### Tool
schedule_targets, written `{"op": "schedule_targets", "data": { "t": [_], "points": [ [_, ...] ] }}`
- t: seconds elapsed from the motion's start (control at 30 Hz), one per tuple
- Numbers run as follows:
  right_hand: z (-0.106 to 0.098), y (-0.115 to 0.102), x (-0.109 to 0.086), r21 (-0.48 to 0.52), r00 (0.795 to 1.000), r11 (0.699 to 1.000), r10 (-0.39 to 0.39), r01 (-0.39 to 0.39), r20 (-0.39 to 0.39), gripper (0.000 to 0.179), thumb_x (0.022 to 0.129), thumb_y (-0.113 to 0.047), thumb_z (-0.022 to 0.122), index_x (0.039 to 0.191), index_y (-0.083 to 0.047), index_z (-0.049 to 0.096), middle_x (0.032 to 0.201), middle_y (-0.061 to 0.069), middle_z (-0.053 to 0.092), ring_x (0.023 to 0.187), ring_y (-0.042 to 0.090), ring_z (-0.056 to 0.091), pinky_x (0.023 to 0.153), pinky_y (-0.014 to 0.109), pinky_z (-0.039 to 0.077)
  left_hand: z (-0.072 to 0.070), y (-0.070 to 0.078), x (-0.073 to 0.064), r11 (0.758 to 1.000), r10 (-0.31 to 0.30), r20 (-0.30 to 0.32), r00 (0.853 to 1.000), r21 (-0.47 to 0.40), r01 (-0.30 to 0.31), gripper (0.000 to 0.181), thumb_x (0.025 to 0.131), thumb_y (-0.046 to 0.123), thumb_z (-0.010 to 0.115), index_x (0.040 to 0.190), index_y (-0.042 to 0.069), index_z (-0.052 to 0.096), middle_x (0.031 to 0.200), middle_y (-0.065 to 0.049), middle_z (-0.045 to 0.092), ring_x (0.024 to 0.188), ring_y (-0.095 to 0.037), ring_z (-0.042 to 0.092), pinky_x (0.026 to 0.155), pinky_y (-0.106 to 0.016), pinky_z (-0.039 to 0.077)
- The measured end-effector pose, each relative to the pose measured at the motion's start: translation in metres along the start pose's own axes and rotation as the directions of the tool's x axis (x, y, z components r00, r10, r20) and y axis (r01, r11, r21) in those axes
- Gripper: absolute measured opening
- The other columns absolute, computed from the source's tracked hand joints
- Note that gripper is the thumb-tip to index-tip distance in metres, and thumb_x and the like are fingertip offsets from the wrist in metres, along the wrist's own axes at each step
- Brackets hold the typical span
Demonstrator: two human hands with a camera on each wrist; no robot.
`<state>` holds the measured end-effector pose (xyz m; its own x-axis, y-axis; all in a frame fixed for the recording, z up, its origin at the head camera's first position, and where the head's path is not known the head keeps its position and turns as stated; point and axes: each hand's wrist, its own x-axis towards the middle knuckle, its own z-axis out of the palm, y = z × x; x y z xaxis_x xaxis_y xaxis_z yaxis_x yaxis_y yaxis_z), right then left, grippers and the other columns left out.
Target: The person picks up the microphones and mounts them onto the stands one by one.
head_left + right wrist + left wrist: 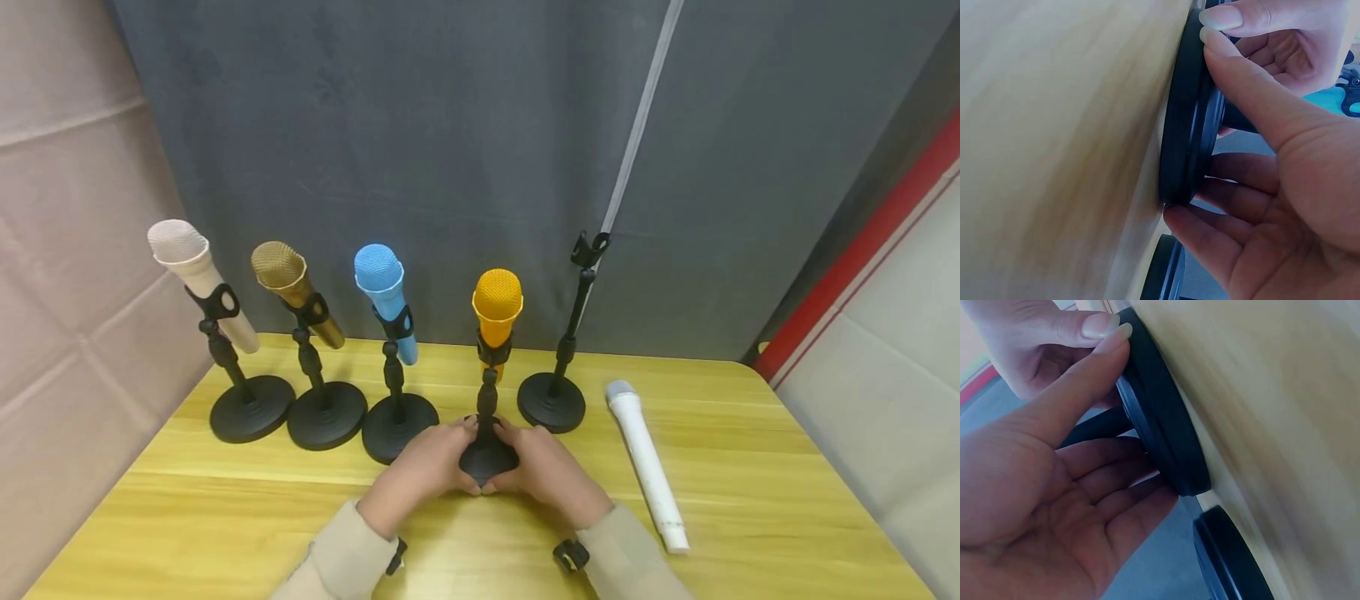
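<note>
A yellow-orange microphone (498, 297) sits in the clip of a black microphone stand (487, 461) near the middle of the table. My left hand (433, 460) holds the left side of the stand's round base, and my right hand (547, 472) holds its right side. Thumbs meet at the near edge of the base. In the left wrist view the base (1160, 412) is between the left thumb and curled fingers, close to the tabletop. The right wrist view shows the same grip on the base (1188, 119) from the other side.
Left of my hands stand white (197, 265), bronze (288, 279) and blue (384, 287) microphones on black stands. An unfilled stand (551, 402) is behind right. A white microphone (649, 467) lies on the yellow wooden table (780, 500). A grey curtain (420, 125) hangs behind.
</note>
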<state>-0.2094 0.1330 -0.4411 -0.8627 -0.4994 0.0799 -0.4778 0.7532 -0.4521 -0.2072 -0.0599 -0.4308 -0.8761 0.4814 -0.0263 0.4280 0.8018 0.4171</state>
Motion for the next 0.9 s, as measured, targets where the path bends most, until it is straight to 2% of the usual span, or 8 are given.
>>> {"op": "schedule_targets", "data": {
  "t": [0.13,0.5,0.73,0.9],
  "points": [
    [0.001,0.0,0.005,-0.008,1.0,1.0,-0.006,0.006,0.0,0.08,0.071,-0.039,0.092,0.136,-0.002,0.062,0.123,0.014,0.073,0.106,0.025,0.071,0.09,0.039,0.058,-0.002,-0.005,0.001,1.0,0.003,-0.008,1.0,-0.011,-0.003,0.072,0.07,0.028,0.093,0.133,0.006,0.066,0.147,-0.012,0.059,0.123,-0.035,0.064,0.103,-0.047,0.053],
    [0.003,-0.001,0.011,0.012,0.999,0.999,0.041,-0.041,0.032,0.087,0.073,-0.039,0.09,0.143,0.0,0.055,0.135,0.019,0.065,0.118,0.032,0.068,0.099,0.045,0.056,-0.003,-0.013,0.003,0.998,-0.033,0.03,0.999,-0.058,0.034,0.074,0.072,0.029,0.093,0.135,0.004,0.064,0.151,-0.013,0.054,0.13,-0.038,0.059,0.107,-0.05,0.05],
    [0.006,0.002,0.009,0.021,0.998,0.998,0.051,-0.052,0.028,0.088,0.074,-0.04,0.089,0.144,-0.002,0.054,0.141,0.018,0.062,0.122,0.031,0.066,0.101,0.045,0.055,-0.003,-0.011,0.002,0.999,-0.031,0.018,0.999,-0.03,0.031,0.073,0.072,0.028,0.093,0.135,0.004,0.065,0.151,-0.014,0.054,0.13,-0.038,0.059,0.107,-0.05,0.05],
    [0.005,0.004,0.006,0.066,0.998,0.997,0.048,-0.051,0.034,0.079,0.082,-0.041,0.084,0.146,-0.004,0.054,0.146,0.014,0.058,0.128,0.03,0.062,0.106,0.046,0.052,-0.006,-0.002,-0.004,0.997,-0.061,0.009,0.998,0.039,0.061,0.073,0.074,0.03,0.091,0.135,0.001,0.063,0.146,-0.017,0.058,0.126,-0.039,0.062,0.103,-0.05,0.053]
  ]
}}
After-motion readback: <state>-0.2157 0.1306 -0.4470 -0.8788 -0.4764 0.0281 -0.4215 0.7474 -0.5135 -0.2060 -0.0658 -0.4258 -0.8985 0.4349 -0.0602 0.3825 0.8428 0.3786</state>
